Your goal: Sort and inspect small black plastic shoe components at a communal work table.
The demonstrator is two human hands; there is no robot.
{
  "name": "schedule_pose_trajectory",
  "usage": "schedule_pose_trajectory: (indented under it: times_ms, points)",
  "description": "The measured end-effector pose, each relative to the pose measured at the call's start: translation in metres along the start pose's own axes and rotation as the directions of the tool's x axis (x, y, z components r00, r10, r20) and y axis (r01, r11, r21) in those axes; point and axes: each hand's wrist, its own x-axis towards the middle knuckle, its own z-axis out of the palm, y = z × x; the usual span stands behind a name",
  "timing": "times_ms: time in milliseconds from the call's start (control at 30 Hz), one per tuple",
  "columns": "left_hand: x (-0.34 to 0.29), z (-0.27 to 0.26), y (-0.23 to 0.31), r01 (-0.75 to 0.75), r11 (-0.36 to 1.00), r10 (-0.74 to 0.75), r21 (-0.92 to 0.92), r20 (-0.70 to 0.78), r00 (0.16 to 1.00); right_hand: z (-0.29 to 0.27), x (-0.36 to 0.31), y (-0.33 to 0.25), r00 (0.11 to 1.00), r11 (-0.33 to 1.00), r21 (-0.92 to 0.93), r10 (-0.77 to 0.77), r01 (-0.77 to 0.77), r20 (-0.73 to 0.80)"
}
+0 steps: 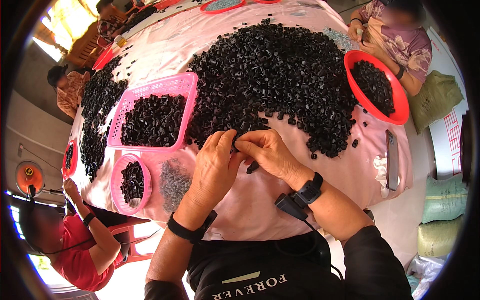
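Note:
My left hand (214,159) and my right hand (272,154) meet over the near part of the table, fingertips pinched together. Between them is a small black plastic piece (234,145), mostly hidden by the fingers. Another black piece (253,167) shows just under my right hand; whether it touches the fingers I cannot tell. Directly beyond both hands spreads a big heap of small black plastic parts (280,75). Beside my left hand lie a pile of small clear pieces (174,186) and a pink rectangular basket (189,110) holding black parts.
A round pink basket (116,186) with black parts stands at the left. To the right are a red bowl (401,109) of black parts, a phone (391,159) and crumpled tissue (381,172). Co-workers sit around the pink-covered table (240,217). Stuffed sacks (442,200) line the right side.

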Motion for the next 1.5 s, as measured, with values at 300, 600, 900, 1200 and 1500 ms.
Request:
schedule_pose_trajectory:
  times_ms: [300, 600, 900, 1200, 1500]
  points:
    - [0.002, 0.003, 0.002, -0.029, 0.999, 0.028, -0.019, -0.021, 0.999, 0.000, 0.000, 0.002, 0.998, 0.998, -0.008, -0.056, 0.056, -0.016]
    - [0.022, -0.047, -0.024, 0.120, 0.924, 0.017, 0.362, -0.352, 0.936, -0.006, 0.003, -0.007, 0.990, 0.993, 0.105, -0.036, 0.051, -0.138]
    - [-0.011, 0.010, -0.007, 0.079, 0.997, -0.080, 0.011, 0.085, 0.993, -0.008, 0.005, -0.002, 0.962, 0.992, 0.051, -0.095, 0.112, -0.258]
    - [-0.012, 0.003, -0.003, 0.184, 0.983, -0.173, -0.028, 0.221, 0.960, -0.008, 0.005, -0.002, 0.962, 0.994, 0.029, -0.095, 0.106, -0.257]
    - [-0.016, 0.005, -0.009, 0.101, 0.994, -0.106, 0.037, 0.200, 0.974, -0.007, 0.007, -0.001, 0.961, 0.993, 0.032, -0.103, 0.115, -0.256]
